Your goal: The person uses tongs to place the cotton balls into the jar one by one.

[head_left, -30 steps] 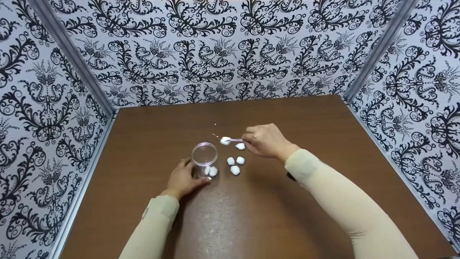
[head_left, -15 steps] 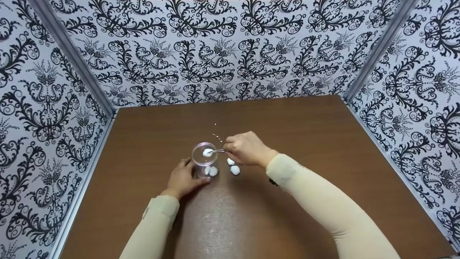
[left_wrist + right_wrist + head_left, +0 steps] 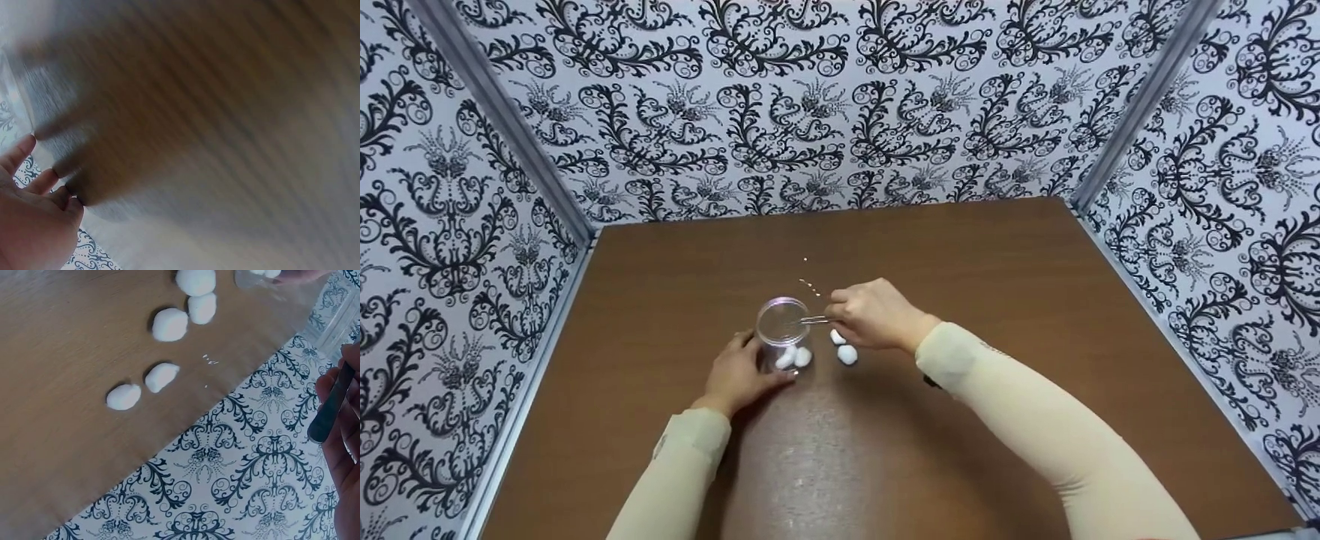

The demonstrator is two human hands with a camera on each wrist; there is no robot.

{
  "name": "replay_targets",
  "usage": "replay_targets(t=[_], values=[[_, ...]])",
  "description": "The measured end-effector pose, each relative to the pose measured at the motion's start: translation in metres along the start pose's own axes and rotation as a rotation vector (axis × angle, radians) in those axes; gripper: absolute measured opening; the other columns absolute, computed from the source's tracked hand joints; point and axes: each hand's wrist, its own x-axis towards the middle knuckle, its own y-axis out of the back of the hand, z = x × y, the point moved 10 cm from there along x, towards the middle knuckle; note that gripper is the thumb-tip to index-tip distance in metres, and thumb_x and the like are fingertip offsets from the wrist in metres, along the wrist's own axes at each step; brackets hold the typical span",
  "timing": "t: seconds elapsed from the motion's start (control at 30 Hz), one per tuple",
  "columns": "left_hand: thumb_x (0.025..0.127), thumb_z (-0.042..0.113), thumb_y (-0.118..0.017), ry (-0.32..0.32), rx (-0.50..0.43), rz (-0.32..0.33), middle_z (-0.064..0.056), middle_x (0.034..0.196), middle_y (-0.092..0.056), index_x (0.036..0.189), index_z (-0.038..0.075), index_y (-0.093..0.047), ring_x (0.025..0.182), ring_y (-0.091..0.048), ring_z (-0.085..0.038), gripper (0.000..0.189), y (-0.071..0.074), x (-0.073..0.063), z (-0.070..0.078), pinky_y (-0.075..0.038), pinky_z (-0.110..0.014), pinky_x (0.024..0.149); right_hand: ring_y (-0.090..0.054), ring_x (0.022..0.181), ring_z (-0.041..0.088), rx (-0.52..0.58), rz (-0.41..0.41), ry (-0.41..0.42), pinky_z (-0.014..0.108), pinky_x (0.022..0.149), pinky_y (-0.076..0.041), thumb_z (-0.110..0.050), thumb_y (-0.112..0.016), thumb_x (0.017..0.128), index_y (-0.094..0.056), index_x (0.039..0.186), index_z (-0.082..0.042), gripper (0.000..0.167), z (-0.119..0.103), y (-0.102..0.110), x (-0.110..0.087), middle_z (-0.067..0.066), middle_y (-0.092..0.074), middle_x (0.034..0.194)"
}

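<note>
Hands (image 3: 735,377) (image 3: 876,315) hold jar (image 3: 783,343); apparently tweezers (image 3: 328,417).

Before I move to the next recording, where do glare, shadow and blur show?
Head: pale glare on the table near the jar, shadow beside the right sleeve; left wrist: table grain blurred, left hand sharper; right wrist: cotton balls fairly crisp, shadows at their edges.

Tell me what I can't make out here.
Number of balls in the jar: head, they overlap; right wrist, top edge cuts off the jar.
Tips of the tweezers: right wrist, behind the right hand or past the edge.
Specks: head, too small to identify.
Left hand: left wrist, partly cut off by left edge.
</note>
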Motion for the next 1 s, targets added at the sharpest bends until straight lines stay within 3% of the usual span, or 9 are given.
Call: replay_targets(t=[0.37,0.6,1.0], values=[[0.071,0.056,-0.085,0.011,0.002,-0.03,-0.023,0.144,-0.046,0.143,0.009,-0.054,0.137,-0.037,-0.045,0.092,0.001,-0.003,0.004,-0.033,-0.058,0.108,-0.055,0.058,0.017,0.042,-0.006,-0.029,0.037,0.047,-0.048,-0.017,-0.071,0.084,-0.074,0.091,-0.012,0.009,0.023,0.015,-0.027,-0.001,-0.058,0.078],[0.069,0.058,-0.084,0.001,0.019,-0.008,-0.022,0.142,-0.049,0.14,0.01,-0.057,0.131,-0.045,-0.043,0.09,0.002,-0.002,0.002,-0.038,-0.056,0.104,-0.053,0.053,0.018,0.01,0.001,-0.092,0.039,0.045,-0.046,-0.015,-0.072,0.081,-0.073,0.087,-0.012,0.007,0.051,0.02,-0.059,-0.001,-0.056,0.075],[0.069,0.058,-0.084,-0.004,0.013,0.002,-0.024,0.142,-0.048,0.141,0.01,-0.056,0.129,-0.046,-0.044,0.092,0.002,-0.002,0.002,-0.038,-0.056,0.104,-0.053,0.051,0.018,-0.041,-0.055,-0.169,0.041,0.044,-0.046,-0.015,-0.073,0.08,-0.072,0.082,-0.012,0.004,0.079,0.005,-0.102,-0.001,-0.055,0.071]])
